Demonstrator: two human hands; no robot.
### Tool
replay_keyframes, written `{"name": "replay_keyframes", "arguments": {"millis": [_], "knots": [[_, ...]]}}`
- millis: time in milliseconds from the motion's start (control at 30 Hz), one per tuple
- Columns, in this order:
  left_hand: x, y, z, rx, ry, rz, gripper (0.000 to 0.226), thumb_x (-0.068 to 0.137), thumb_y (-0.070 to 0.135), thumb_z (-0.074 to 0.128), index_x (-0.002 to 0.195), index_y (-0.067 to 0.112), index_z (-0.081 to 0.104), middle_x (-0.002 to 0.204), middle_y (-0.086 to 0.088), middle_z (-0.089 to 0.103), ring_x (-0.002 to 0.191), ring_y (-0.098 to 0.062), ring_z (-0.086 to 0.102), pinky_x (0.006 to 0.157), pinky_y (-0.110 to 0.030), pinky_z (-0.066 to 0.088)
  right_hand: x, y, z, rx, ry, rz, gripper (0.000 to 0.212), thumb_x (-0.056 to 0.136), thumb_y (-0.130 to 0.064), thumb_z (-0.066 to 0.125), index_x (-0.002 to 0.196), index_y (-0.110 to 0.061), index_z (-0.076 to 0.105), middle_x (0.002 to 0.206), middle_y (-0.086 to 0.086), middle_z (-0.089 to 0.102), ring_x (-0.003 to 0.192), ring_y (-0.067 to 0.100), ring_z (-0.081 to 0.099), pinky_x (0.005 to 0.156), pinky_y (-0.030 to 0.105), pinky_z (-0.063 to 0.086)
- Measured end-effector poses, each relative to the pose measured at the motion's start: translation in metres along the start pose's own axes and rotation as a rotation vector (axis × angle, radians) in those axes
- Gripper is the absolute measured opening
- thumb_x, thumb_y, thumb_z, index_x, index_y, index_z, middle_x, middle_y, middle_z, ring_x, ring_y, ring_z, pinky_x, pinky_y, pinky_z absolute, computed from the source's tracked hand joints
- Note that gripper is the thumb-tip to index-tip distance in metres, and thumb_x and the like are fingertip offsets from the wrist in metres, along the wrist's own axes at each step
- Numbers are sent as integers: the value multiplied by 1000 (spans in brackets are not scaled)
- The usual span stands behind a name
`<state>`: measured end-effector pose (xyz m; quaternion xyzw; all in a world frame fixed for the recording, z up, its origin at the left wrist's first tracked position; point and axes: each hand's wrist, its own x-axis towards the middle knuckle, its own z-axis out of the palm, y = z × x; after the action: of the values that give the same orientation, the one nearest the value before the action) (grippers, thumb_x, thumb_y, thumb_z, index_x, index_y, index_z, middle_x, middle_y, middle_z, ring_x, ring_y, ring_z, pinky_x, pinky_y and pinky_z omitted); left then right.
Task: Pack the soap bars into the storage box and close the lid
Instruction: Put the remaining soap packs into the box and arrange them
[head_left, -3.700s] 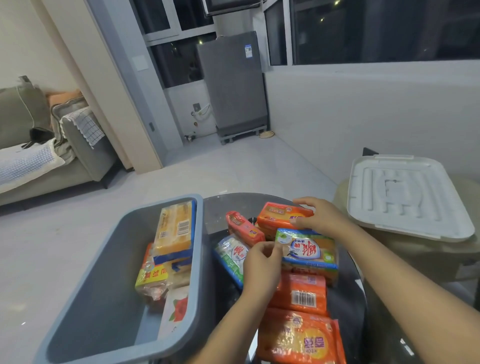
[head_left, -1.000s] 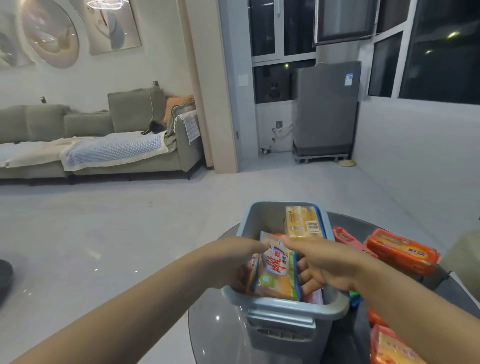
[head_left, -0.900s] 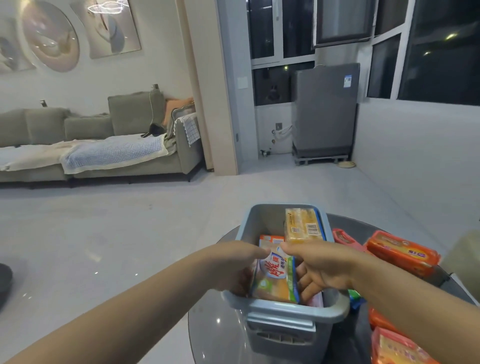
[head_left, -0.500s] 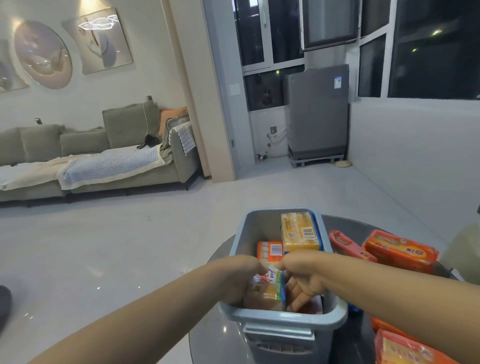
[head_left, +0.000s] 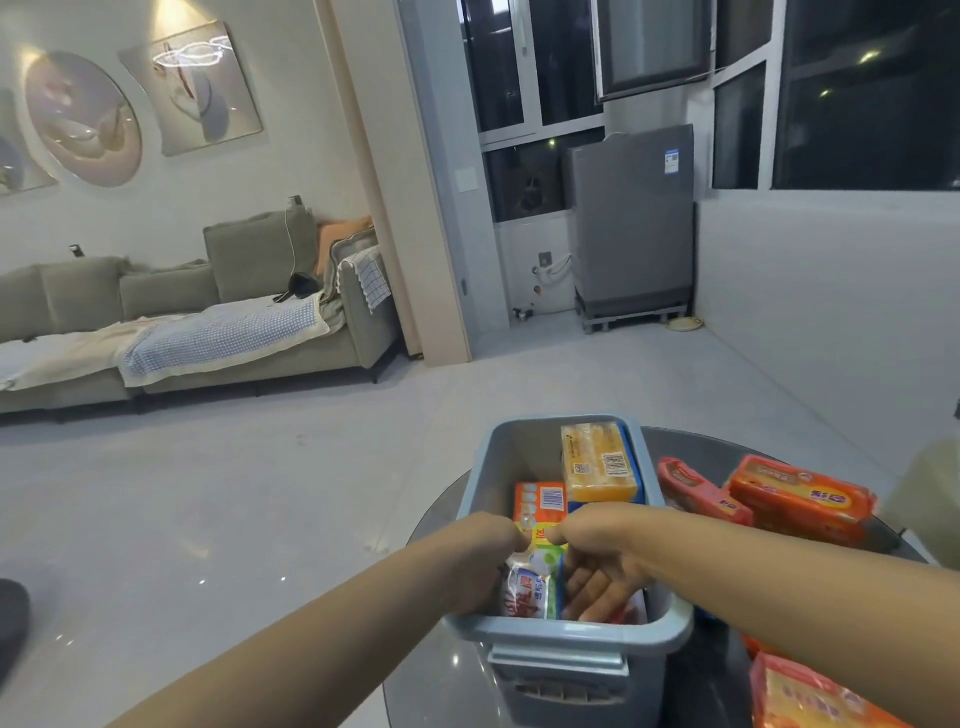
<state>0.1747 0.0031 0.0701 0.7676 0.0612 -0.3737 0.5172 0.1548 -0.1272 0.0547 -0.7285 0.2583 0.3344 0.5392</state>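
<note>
A blue-grey storage box (head_left: 574, 636) stands open on the round dark glass table (head_left: 441, 675). Both hands are inside it, at the near end. My left hand (head_left: 480, 558) and my right hand (head_left: 597, 561) together grip a green, white and red soap pack (head_left: 530, 590), held low in the box. Deeper in the box lie a yellow soap bar (head_left: 597, 462) leaning on the right wall and an orange pack (head_left: 540, 501). Right of the box, orange soap packs (head_left: 800, 501) and a red pack (head_left: 698, 491) lie on the table. Another orange pack (head_left: 810, 696) sits at the bottom right. The lid is out of view.
The table's left edge drops to a pale tiled floor (head_left: 208, 493). A grey sofa (head_left: 182, 322) stands far left and a grey appliance (head_left: 631, 223) by the windows. A beige seat edge (head_left: 930, 493) shows at the far right.
From the table my hands carried the green-and-white soap pack over the box, then lowered it deeper inside over the last second. The view has tilted slightly.
</note>
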Motion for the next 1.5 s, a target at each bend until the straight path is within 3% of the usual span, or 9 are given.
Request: {"name": "replay_keyframes", "arguments": {"millis": [100, 333, 400, 500, 633, 833, 1067, 1267, 1500], "knots": [[-4, -6, 1, -48, 90, 177, 20, 98, 15, 45, 110, 2, 55, 83, -10, 63, 68, -17, 61, 66, -29, 50, -3, 3, 3, -3, 73, -119, 59, 93, -48, 39, 116, 4, 53, 113, 21, 66, 95, 30, 68, 75, 37, 57], [-12, -29, 0, 92, 315, 637, 19, 99, 25, 41, 114, 27, 53, 91, 24, 55, 82, 9, 55, 71, -12, 49, -29, 24, 16, -68, 315, -629, 28, 95, -40, 39, 88, -20, 58, 86, 4, 67, 51, 3, 63, 61, 26, 55], [-14, -30, 1, 194, 336, 668, 19, 100, 22, 38, 112, 30, 51, 93, 21, 56, 82, 9, 55, 67, -7, 47, -36, 31, 19, -49, 408, -808, 22, 95, -35, 41, 82, -30, 58, 83, -3, 65, 56, -3, 63, 65, 25, 54], [-16, -21, 2, 236, 232, 554, 18, 100, 24, 34, 113, 27, 47, 99, 8, 59, 88, -4, 57, 85, -24, 49, -44, 42, 18, 45, 565, -954, 19, 94, -30, 44, 83, -41, 56, 84, -7, 66, 73, 9, 66, 73, 34, 58], [-17, -9, 8, 245, 69, 351, 34, 101, 29, 31, 134, 21, 37, 116, -1, 54, 104, -16, 54, 89, -34, 48, -49, 56, 17, 7, 689, -1017, 18, 95, -29, 44, 92, -38, 59, 82, -9, 67, 77, 13, 66, 69, 34, 59], [-1, -5, 9, 341, -74, 216, 48, 101, 39, 28, 148, 27, 21, 150, -11, 39, 138, -24, 37, 108, -42, 39, -29, 73, 5, -255, 747, -925, 22, 93, -31, 44, 108, -35, 60, 93, -24, 52, 124, 13, 31, 101, 31, 33], [10, -5, 10, 438, -144, 210, 55, 100, 45, 27, 151, 34, 10, 157, -3, 29, 144, -22, 29, 112, -43, 34, -22, 75, 0, -87, 628, -987, 20, 92, -23, 48, 96, -41, 56, 100, -15, 58, 123, 11, 38, 73, 10, 47], [6, -9, 15, 470, 14, 384, 64, 94, 60, 27, 150, 30, 21, 151, -3, 38, 133, -23, 44, 101, -42, 45, -29, 83, -2, -7, 628, -1070, 20, 93, -20, 50, 103, -34, 60, 110, -11, 60, 107, 4, 56, 94, 27, 49], [-13, -16, 35, 361, 288, 745, 31, 98, 40, 36, 121, 29, 55, 116, 9, 64, 104, -5, 61, 92, -28, 51, -40, 99, -16, 40, 708, -1102, 27, 92, -19, 52, 95, -45, 58, 103, -20, 64, 101, -11, 55, 75, 3, 44]]}}
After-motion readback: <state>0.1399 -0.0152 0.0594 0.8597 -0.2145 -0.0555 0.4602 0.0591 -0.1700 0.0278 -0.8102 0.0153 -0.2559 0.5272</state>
